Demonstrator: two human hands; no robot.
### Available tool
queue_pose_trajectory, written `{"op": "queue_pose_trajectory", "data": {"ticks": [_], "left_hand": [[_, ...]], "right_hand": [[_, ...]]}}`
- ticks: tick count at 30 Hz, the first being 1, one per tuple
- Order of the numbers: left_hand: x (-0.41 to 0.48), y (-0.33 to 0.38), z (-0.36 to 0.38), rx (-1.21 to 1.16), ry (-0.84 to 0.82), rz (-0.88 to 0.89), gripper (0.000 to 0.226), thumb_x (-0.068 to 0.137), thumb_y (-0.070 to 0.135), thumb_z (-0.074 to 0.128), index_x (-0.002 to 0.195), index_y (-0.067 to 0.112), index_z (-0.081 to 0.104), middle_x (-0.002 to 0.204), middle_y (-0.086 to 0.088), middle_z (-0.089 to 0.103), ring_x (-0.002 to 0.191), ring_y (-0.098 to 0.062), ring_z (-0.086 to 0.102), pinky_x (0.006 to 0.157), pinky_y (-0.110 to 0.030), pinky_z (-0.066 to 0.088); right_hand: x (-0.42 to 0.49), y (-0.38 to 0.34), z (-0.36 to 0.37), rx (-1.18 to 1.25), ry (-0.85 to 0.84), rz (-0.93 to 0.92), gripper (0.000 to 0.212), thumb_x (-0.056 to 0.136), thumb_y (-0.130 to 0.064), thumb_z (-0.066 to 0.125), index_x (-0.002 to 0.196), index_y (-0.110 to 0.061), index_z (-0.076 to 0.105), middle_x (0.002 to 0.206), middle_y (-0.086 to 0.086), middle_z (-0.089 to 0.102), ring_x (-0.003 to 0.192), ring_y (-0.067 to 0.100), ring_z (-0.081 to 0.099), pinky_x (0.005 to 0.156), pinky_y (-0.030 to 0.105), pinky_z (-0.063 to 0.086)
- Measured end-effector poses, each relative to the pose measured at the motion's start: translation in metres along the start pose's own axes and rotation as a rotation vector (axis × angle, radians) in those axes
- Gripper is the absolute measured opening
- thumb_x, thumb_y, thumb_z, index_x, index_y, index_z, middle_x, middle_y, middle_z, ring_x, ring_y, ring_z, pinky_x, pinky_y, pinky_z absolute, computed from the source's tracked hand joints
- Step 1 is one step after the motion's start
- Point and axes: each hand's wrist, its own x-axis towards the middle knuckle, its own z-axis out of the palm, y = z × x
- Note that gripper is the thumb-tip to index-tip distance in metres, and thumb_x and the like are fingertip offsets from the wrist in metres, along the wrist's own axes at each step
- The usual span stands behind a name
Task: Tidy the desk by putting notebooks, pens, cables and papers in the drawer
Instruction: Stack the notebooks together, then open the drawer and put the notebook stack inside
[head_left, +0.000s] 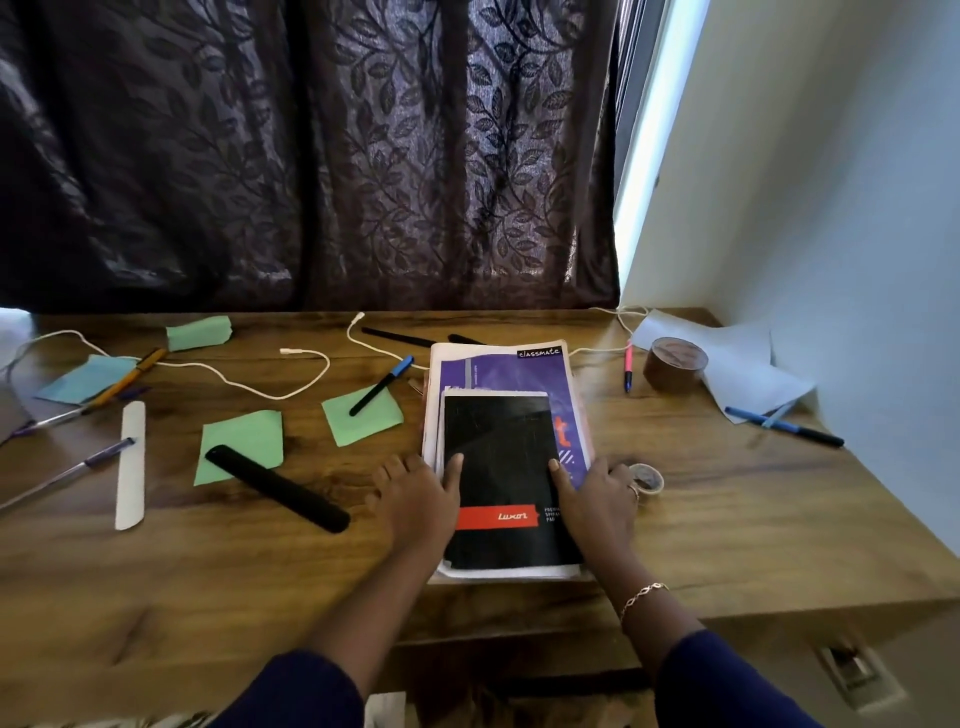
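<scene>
A stack of notebooks lies in the middle of the wooden desk (208, 582): a black spiral pad (501, 467) on top of a purple notebook (506, 371). My left hand (418, 499) grips the stack's left edge, thumb on the black cover. My right hand (597, 501) grips its right edge the same way. Scattered around are green papers (241, 441), a blue paper (83, 379), a white cable (249, 384), a blue-capped pen (382, 384), a pink pen (628, 366) and a blue pen (779, 426).
A brown tape roll (674, 364) rests on a pale sheet (737, 364) at the right. A small clear tape roll (647, 478) sits beside my right hand. A black case (278, 488) and white strip (130, 465) lie left. A dark curtain hangs behind.
</scene>
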Motion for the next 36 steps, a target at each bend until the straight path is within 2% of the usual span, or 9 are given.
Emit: {"op": "queue_pose_trajectory", "data": {"ticks": [4, 9, 14, 18, 21, 25, 28, 33, 36], "left_hand": [[-0.011, 0.001, -0.008, -0.116, 0.11, 0.069, 0.058, 0.09, 0.056, 0.039, 0.126, 0.011, 0.047, 0.125, -0.013, 0.052, 0.116, -0.029, 0.047, 0.091, -0.042, 0.038], [-0.052, 0.005, -0.011, -0.319, 0.44, 0.473, 0.037, 0.087, 0.048, 0.042, 0.104, 0.017, 0.056, 0.098, -0.003, 0.064, 0.093, -0.022, 0.058, 0.075, -0.032, 0.042], [-0.108, 0.006, 0.002, -0.614, 0.183, 0.664, 0.02, 0.088, 0.038, 0.048, 0.095, 0.02, 0.054, 0.091, 0.005, 0.06, 0.088, -0.008, 0.051, 0.077, -0.016, 0.041], [-0.157, 0.014, 0.006, -1.059, -0.49, 0.166, 0.017, 0.094, 0.024, 0.051, 0.081, 0.017, 0.061, 0.076, 0.001, 0.063, 0.071, -0.008, 0.058, 0.064, -0.019, 0.048], [-0.172, 0.016, 0.019, -1.18, -0.714, -0.328, 0.018, 0.095, 0.017, 0.048, 0.087, 0.009, 0.061, 0.072, -0.004, 0.06, 0.066, -0.015, 0.057, 0.057, -0.022, 0.047], [-0.171, 0.013, 0.056, -1.268, -0.759, -0.776, 0.011, 0.093, 0.012, 0.05, 0.09, 0.006, 0.06, 0.071, -0.008, 0.06, 0.066, -0.019, 0.058, 0.058, -0.028, 0.048], [-0.168, 0.019, 0.075, -1.326, -0.759, -0.959, 0.011, 0.094, 0.006, 0.047, 0.086, 0.005, 0.055, 0.071, -0.01, 0.054, 0.065, -0.02, 0.052, 0.062, -0.031, 0.047], [-0.162, 0.018, 0.101, -1.436, -0.628, -1.183, 0.015, 0.092, -0.003, 0.041, 0.081, 0.006, 0.047, 0.079, -0.009, 0.046, 0.068, -0.018, 0.045, 0.06, -0.028, 0.043], [-0.164, 0.019, 0.117, -1.541, -0.561, -1.221, 0.023, 0.088, -0.011, 0.037, 0.08, 0.007, 0.048, 0.082, -0.011, 0.048, 0.074, -0.022, 0.048, 0.067, -0.032, 0.047]], "right_hand": [[-0.01, 0.007, -0.008, 0.057, 0.072, -0.124, 0.05, 0.091, -0.045, 0.047, 0.122, -0.005, 0.047, 0.126, 0.017, 0.045, 0.115, 0.031, 0.046, 0.088, 0.035, 0.04], [-0.036, 0.024, -0.016, 0.206, 0.305, -0.344, 0.032, 0.088, -0.022, 0.06, 0.114, -0.003, 0.058, 0.112, 0.019, 0.055, 0.102, 0.032, 0.054, 0.081, 0.036, 0.044], [-0.074, 0.054, -0.021, 0.484, 0.328, -0.314, 0.016, 0.084, -0.021, 0.059, 0.096, -0.01, 0.06, 0.093, 0.005, 0.057, 0.084, 0.018, 0.053, 0.072, 0.016, 0.036], [-0.11, 0.088, -0.02, 0.784, 0.192, -0.186, 0.015, 0.087, -0.009, 0.06, 0.08, -0.022, 0.055, 0.075, -0.001, 0.056, 0.069, 0.004, 0.052, 0.064, 0.011, 0.043], [-0.125, 0.109, -0.01, 0.99, 0.134, 0.035, 0.016, 0.091, -0.009, 0.054, 0.075, -0.013, 0.056, 0.069, 0.002, 0.053, 0.065, 0.012, 0.049, 0.06, 0.024, 0.042], [-0.114, 0.137, 0.011, 1.271, 0.002, 0.589, 0.024, 0.096, -0.019, 0.048, 0.076, -0.012, 0.06, 0.069, 0.003, 0.058, 0.066, 0.016, 0.051, 0.061, 0.026, 0.041], [-0.096, 0.154, 0.018, 1.38, -0.091, 0.894, 0.024, 0.097, -0.028, 0.044, 0.097, -0.008, 0.059, 0.069, 0.004, 0.067, 0.071, 0.02, 0.058, 0.064, 0.029, 0.048], [-0.08, 0.178, 0.032, 1.612, -0.172, 1.01, 0.061, 0.095, -0.056, 0.028, 0.143, -0.018, 0.029, 0.141, 0.013, 0.042, 0.124, 0.032, 0.046, 0.109, 0.041, 0.035], [-0.069, 0.189, 0.039, 1.721, -0.169, 1.047, 0.069, 0.091, -0.063, 0.025, 0.146, -0.021, 0.021, 0.149, 0.013, 0.03, 0.135, 0.034, 0.033, 0.114, 0.046, 0.025]]}}
